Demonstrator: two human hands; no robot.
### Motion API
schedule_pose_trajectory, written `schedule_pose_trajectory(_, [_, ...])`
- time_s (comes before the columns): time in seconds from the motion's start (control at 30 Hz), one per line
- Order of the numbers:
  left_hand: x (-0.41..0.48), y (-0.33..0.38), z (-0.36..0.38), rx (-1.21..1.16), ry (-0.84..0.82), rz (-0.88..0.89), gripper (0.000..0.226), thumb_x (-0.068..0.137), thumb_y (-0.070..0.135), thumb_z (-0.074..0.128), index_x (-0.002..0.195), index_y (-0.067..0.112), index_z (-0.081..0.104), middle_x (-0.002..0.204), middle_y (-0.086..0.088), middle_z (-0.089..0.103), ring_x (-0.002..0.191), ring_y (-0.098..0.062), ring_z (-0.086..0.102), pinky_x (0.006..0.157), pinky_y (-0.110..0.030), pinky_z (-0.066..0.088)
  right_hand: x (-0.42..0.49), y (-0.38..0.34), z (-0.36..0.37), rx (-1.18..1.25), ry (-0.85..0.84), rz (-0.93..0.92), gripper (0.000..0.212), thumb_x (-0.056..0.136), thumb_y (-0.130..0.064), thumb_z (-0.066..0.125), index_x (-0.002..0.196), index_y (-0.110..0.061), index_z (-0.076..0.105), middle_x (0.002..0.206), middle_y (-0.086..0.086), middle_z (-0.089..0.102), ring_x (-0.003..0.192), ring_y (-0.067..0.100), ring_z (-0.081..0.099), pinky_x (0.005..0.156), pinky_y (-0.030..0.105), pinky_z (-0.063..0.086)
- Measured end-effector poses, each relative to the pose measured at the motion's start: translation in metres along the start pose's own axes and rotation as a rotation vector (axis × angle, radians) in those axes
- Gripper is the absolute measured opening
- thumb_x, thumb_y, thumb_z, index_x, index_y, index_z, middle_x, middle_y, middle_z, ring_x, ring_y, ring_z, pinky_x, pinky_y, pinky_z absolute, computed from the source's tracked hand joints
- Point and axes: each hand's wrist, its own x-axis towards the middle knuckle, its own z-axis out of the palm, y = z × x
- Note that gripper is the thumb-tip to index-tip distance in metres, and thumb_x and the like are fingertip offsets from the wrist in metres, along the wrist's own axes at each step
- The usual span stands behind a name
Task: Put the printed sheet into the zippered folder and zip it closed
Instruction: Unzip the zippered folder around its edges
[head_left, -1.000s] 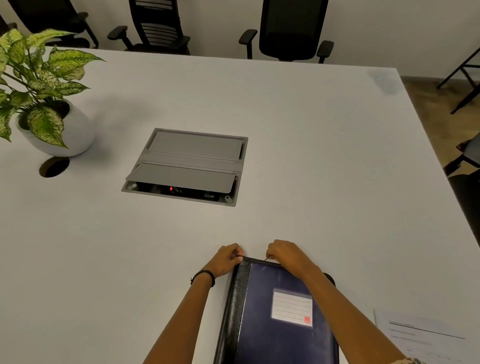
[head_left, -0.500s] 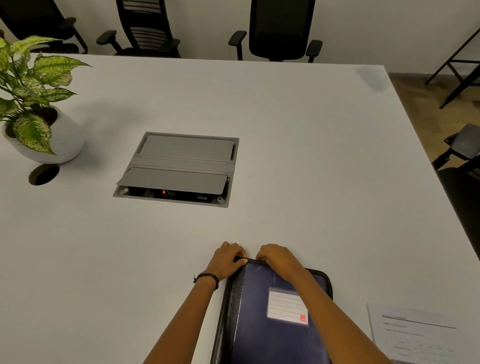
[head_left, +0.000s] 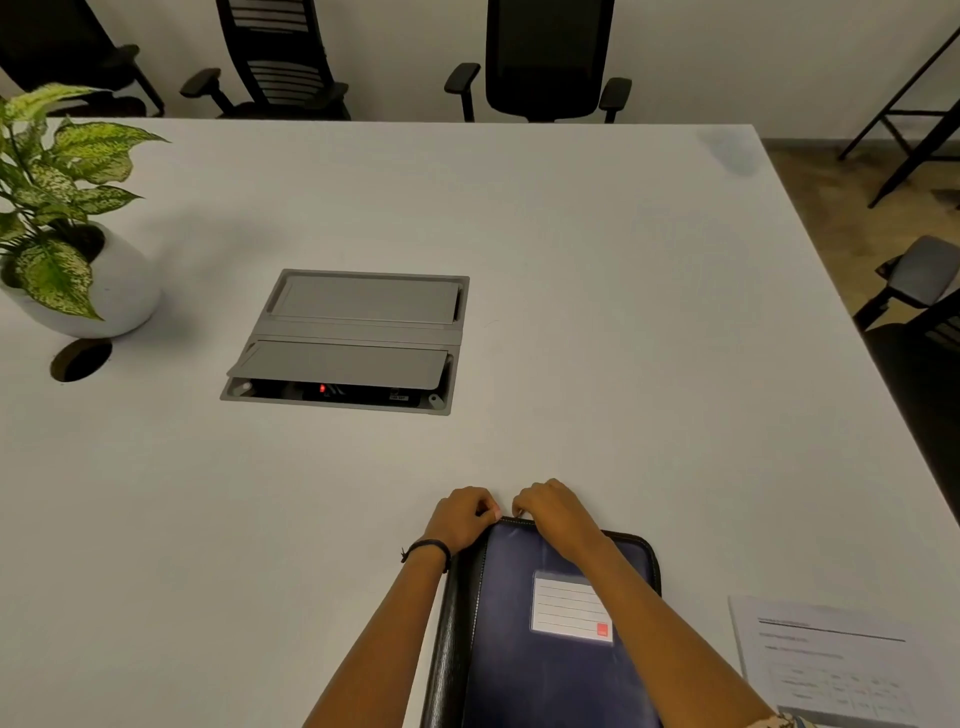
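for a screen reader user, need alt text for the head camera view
The left hand and right hand pinch the far edge of a dark blue zippered folder lying on a white table. The printed sheet lies outside it, to its right; a potted plant stands far left.

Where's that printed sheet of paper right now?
In the head view the printed sheet lies flat on the white table at the lower right, just right of the zippered folder and outside it.
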Motion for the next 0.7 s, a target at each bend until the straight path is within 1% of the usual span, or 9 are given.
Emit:
schedule_pose_trajectory(0.1, [-0.001,0.0,0.001,0.021,0.017,-0.005,0.018,0.091,0.023,0.058,0.097,0.008,0.066,0.107,-0.009,0.07,0.1,-0.024,0.062,0.079,-0.025,0.042,-0.005,0.01,0.0,-0.009,0.032,0.008,0.035,0.086,0.006,0.04,0.104,-0.016,0.062,0.104,0.007,0.068,0.092,0.026,0.053,0.081,0.028,0.038])
schedule_pose_trajectory(0.23, [-0.003,0.0,0.001,0.033,0.036,0.002,0.016,0.091,0.021,0.057,0.096,0.009,0.067,0.106,-0.006,0.071,0.1,-0.023,0.063,0.083,-0.026,0.044,-0.019,0.031,-0.002,-0.023,0.051,0.029,0.04,0.085,0.009,0.04,0.104,-0.017,0.063,0.104,0.005,0.069,0.092,0.024,0.054,0.082,0.025,0.037])
schedule_pose_trajectory(0.4, [-0.003,0.0,0.002,0.056,0.041,0.002,0.019,0.093,0.023,0.056,0.098,0.008,0.065,0.108,-0.006,0.069,0.1,-0.022,0.062,0.083,-0.026,0.044,-0.042,0.057,-0.008,-0.029,0.057,0.086,0.041,0.085,0.008,0.04,0.105,-0.018,0.063,0.108,0.001,0.069,0.095,0.022,0.055,0.091,0.027,0.041])
schedule_pose_trajectory(0.47, [-0.004,0.001,0.003,0.064,0.048,0.006,0.019,0.093,0.024,0.055,0.097,0.007,0.065,0.108,-0.007,0.069,0.1,-0.022,0.062,0.084,-0.028,0.044,-0.053,0.068,-0.011,-0.014,0.056,0.124,0.035,0.087,0.004,0.041,0.104,-0.018,0.063,0.109,0.001,0.068,0.098,0.021,0.056,0.094,0.026,0.039])
schedule_pose_trajectory(0.6, [-0.004,0.003,0.004,0.085,0.045,-0.018,0.019,0.094,0.024,0.054,0.098,0.008,0.064,0.109,-0.007,0.069,0.101,-0.023,0.062,0.085,-0.028,0.044,-0.073,0.088,-0.013,-0.008,0.057,0.213,0.023,0.094,-0.014,0.045,0.107,-0.018,0.064,0.114,0.001,0.067,0.108,0.02,0.055,0.099,0.024,0.036])
schedule_pose_trajectory(0.7, [-0.002,0.008,0.002,0.136,-0.008,-0.039,0.023,0.096,0.026,0.051,0.103,0.008,0.064,0.114,-0.008,0.067,0.106,-0.024,0.06,0.092,-0.033,0.043,-0.079,0.089,-0.012,0.03,0.078,0.241,0.022,0.094,-0.014,0.046,0.107,-0.016,0.064,0.113,0.002,0.068,0.107,0.02,0.055,0.098,0.022,0.034])
